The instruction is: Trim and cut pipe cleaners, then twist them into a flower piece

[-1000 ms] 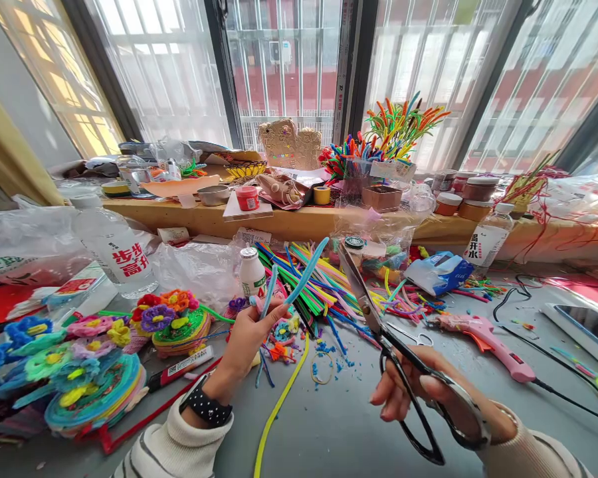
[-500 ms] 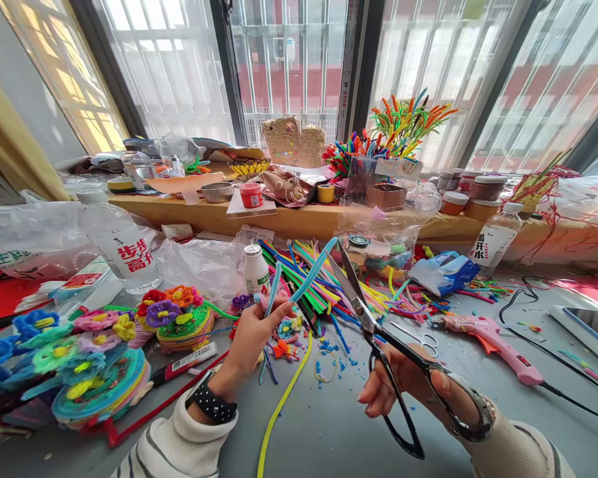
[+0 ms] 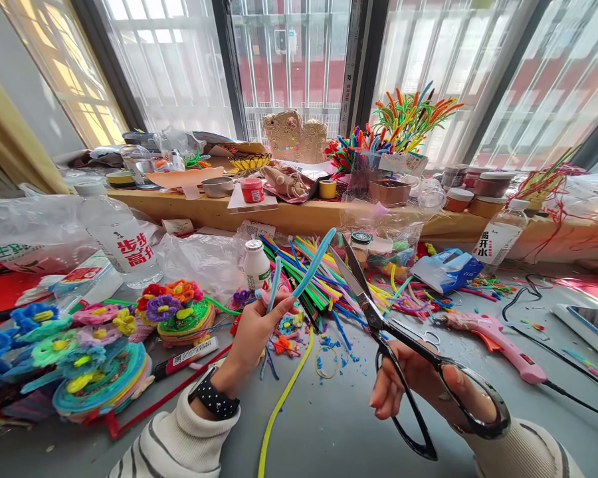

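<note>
Pinched in my left hand [image 3: 262, 328] are light-blue pipe cleaners [image 3: 315, 261]; one longer piece points up and to the right, a shorter one stands straight up. Something pink shows by the fingertips, too small to tell. My right hand [image 3: 423, 385] has its thumb and fingers through the handles of large black scissors [image 3: 373, 317]. Their blades are slightly parted and point up and left, with the tips a little right of the longer blue piece, apart from it. Behind both hands lies a heap of coloured pipe cleaners [image 3: 323, 285].
At left sit pipe-cleaner flowers [image 3: 80, 345] on coiled round bases and a water bottle [image 3: 122, 239]. A white small bottle [image 3: 257, 265] stands mid-table. To the right lie a pink glue gun [image 3: 498, 342] with its cord and small scissors [image 3: 426, 332]. A yellow strip [image 3: 284, 405] runs towards me.
The scissors and my right hand have shifted slightly right, so the blade tips have come away from the longer blue pipe cleaner. My left hand has hardly moved.
</note>
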Demonstrator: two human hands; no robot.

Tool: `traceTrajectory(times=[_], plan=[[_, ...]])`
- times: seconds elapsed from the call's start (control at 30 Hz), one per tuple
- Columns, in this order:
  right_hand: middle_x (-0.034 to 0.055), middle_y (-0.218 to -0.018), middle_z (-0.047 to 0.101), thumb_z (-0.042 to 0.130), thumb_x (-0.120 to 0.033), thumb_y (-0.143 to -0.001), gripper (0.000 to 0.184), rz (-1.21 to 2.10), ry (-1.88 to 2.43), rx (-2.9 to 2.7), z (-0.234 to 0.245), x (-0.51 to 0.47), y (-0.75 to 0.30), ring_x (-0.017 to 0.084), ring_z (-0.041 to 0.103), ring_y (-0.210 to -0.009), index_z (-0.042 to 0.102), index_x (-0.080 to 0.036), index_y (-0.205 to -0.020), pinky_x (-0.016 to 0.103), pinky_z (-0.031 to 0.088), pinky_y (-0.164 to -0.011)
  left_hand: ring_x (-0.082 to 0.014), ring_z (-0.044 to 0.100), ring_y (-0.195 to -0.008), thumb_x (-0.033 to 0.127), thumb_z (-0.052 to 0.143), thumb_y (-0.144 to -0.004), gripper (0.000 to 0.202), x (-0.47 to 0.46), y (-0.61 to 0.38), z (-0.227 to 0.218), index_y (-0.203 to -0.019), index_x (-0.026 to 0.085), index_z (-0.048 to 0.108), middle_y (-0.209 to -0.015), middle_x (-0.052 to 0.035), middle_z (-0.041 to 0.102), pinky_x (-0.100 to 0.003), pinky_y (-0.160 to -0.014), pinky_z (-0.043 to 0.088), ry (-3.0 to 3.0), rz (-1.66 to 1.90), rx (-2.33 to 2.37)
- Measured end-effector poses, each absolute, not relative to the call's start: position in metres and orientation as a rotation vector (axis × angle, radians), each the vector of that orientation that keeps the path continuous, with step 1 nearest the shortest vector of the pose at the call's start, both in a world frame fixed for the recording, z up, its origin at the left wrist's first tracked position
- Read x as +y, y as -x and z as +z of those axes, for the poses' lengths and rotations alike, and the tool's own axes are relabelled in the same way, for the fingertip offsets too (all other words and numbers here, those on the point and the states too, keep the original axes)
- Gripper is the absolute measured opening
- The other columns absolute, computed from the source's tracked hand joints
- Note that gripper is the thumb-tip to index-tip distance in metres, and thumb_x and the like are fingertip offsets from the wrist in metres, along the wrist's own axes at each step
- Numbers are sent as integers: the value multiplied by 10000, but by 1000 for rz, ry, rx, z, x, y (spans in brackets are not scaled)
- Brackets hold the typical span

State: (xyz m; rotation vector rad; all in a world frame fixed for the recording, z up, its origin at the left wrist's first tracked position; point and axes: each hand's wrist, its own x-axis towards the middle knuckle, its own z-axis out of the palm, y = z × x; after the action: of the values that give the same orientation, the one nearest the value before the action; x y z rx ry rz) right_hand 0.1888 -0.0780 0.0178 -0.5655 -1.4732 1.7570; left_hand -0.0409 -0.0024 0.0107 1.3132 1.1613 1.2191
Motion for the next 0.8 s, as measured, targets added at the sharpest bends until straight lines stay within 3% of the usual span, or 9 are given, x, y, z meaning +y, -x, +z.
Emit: traceTrajectory(times=[0.2,0.5,0.8], plan=[[166,-830,612,415,-614,-662,491,1734,551,-1477,17,-77,-189,237,598,-698,470,-132,-741,347,437,-588,-52,376,-428,309,579,-631,191,-2,41,10,-682,125,570,-581,1,554,-180,-382,293,-1362,1214,1169],[123,-738,607,391,-647,-643,501,1654,640,-1414,21,-77,-193,221,585,-645,448,-152,-689,324,420,-567,-117,498,-554,297,567,-642,158,-5,39,11,-602,145,584,-566,-8,568,-212,-514,400,-1501,1016,1022],[118,-756,615,400,-597,-663,472,1611,566,-1282,9,-71,-201,227,585,-656,502,-137,-696,339,436,-592,-109,475,-470,337,578,-615,206,-11,34,15,-581,138,616,-553,-39,596,-193,-402,366,-1583,783,1001]])
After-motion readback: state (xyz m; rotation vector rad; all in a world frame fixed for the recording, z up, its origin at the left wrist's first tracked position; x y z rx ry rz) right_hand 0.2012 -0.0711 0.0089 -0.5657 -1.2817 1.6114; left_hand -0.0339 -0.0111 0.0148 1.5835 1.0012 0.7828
